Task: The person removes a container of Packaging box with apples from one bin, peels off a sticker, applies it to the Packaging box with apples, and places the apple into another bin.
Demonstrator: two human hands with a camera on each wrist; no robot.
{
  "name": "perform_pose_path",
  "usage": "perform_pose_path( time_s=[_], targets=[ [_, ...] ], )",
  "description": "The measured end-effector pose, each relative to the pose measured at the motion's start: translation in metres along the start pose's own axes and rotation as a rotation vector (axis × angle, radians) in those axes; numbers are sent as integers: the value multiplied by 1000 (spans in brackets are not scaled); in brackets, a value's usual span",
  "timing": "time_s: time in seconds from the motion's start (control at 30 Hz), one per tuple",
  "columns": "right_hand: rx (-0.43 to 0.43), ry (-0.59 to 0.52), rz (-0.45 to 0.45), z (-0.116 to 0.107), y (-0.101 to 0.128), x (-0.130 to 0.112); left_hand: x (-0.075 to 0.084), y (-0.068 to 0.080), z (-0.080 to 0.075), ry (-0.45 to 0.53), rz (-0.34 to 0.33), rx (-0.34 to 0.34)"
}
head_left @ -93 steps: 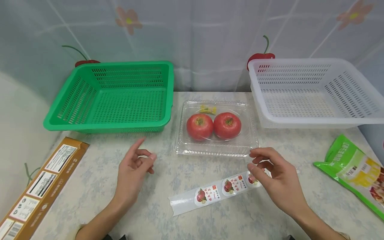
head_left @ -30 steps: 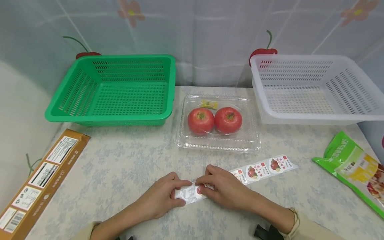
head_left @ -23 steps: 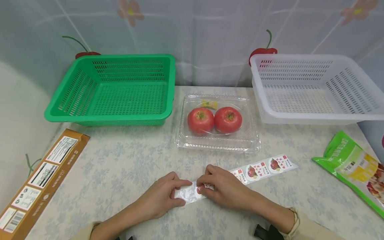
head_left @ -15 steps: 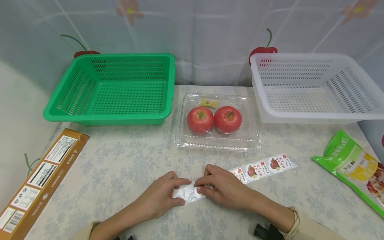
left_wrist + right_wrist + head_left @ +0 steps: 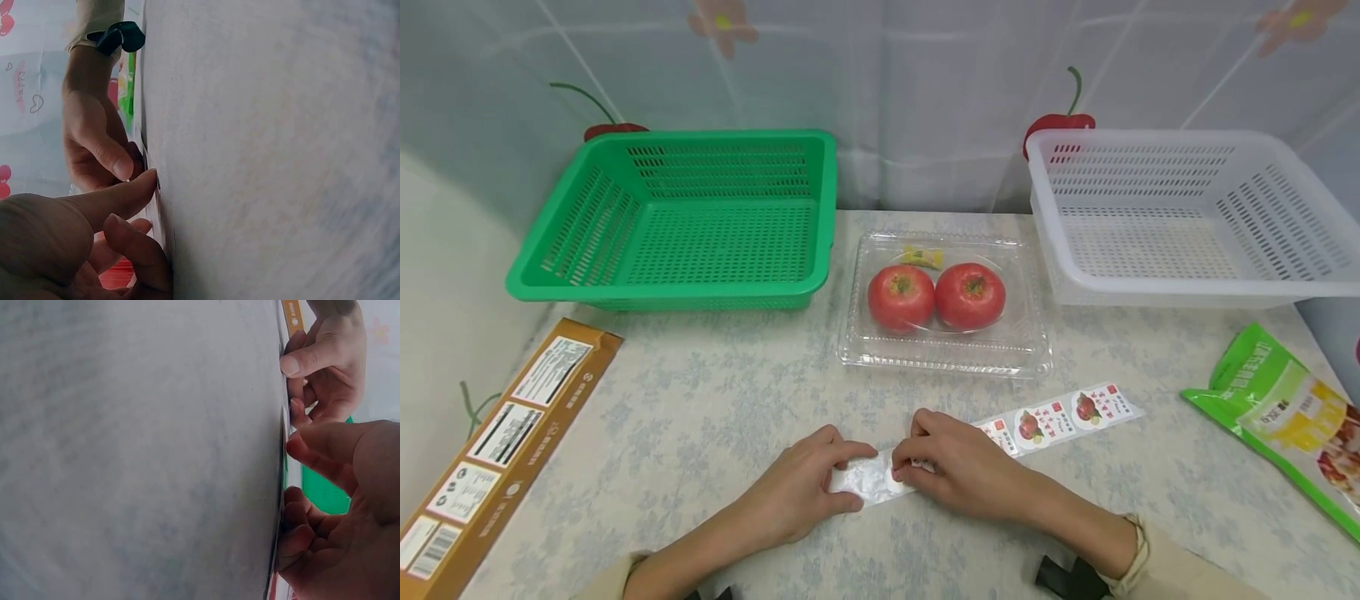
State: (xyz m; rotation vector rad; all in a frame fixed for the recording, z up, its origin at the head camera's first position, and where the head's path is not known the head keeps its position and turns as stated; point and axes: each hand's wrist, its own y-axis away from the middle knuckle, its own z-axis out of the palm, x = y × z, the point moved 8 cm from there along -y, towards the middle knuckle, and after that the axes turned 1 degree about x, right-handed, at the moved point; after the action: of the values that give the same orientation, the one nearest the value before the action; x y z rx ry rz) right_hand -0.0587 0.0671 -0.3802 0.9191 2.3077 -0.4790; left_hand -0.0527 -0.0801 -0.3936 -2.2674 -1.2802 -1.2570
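1. Two bare hands work on a long white strip of stickers (image 5: 1045, 422), which lies slantwise on the pale surface (image 5: 715, 392), from the lower middle of the frame up toward the right.
2. The left hand (image 5: 805, 487), low and left of centre, has thumb and forefinger spread apart, pressing on the strip's near end.
3. The right hand (image 5: 962, 471), just beside it, pinches with thumb and forefinger at a round sticker (image 5: 892, 483) (whether its edge is lifted is too small to tell) and covers the middle of the strip.
4. Above the hands, at the centre of the frame, sits a clear plastic container (image 5: 943, 357) with two red apples (image 5: 901, 297) side by side and a yellow packet (image 5: 922, 257) behind them.
5. A green basket (image 5: 722, 298) stands in the upper left, a white basket (image 5: 1195, 287) in the upper right.
6. Along the left edge a brown box (image 5: 520, 442) lies at a slant; at the right edge is a green bag (image 5: 1262, 400).
7. A patterned curtain (image 5: 925, 83) fills the top.
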Motion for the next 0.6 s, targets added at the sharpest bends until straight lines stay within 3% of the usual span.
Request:
perform_pose_path(
  time_s=[0.27,0.6],
  targets=[
    [-88,55,-20,3,2,-2,0,-1,0,-1,1,1],
    [-79,12,1,2,2,-1,0,-1,0,-5,-6,2]
  ],
)
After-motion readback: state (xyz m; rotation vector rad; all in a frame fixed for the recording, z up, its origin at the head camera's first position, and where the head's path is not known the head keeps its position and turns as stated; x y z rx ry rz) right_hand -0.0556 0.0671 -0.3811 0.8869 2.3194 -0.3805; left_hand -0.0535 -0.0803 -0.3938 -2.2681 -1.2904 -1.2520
